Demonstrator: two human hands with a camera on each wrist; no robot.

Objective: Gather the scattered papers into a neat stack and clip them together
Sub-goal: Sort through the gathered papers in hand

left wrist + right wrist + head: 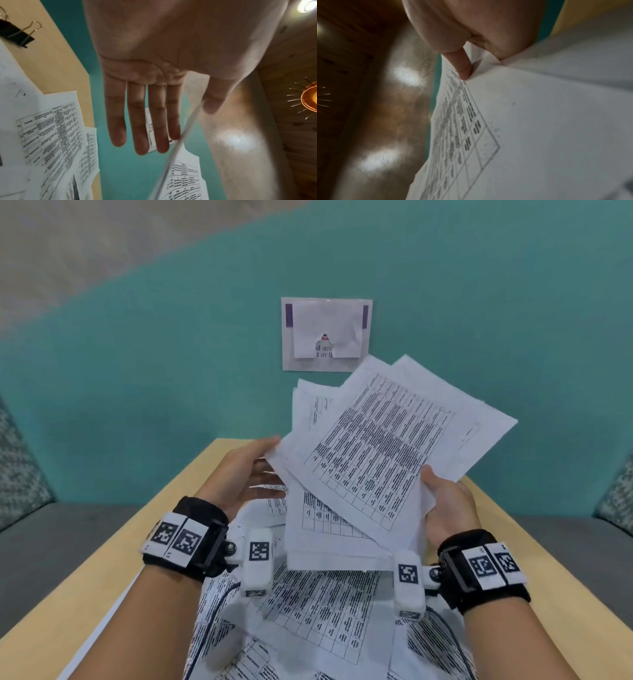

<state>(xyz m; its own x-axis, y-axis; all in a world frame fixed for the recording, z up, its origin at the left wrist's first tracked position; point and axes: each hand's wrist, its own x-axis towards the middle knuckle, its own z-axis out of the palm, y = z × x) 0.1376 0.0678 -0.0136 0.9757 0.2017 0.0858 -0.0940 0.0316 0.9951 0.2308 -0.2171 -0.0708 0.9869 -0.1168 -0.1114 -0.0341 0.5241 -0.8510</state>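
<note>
a pale wooden table [161, 505] against a teal wall [171, 354]. in the left wrist view's upper left lies a black binder clip [16, 34], unused. left of centre, the left hand [246, 470], fingers straight and spread, touches the edge of a fanned sheaf of thin printed papers [373, 446]; right of centre, the right hand [448, 505] pinches its corner. gathering seems half done: more sheets [318, 611] lie below. next, likely squaring edges.

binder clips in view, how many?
1: a black binder clip lies on the table beside the loose papers, seen only by the left wrist camera. Others may be hidden under sheets.
</note>
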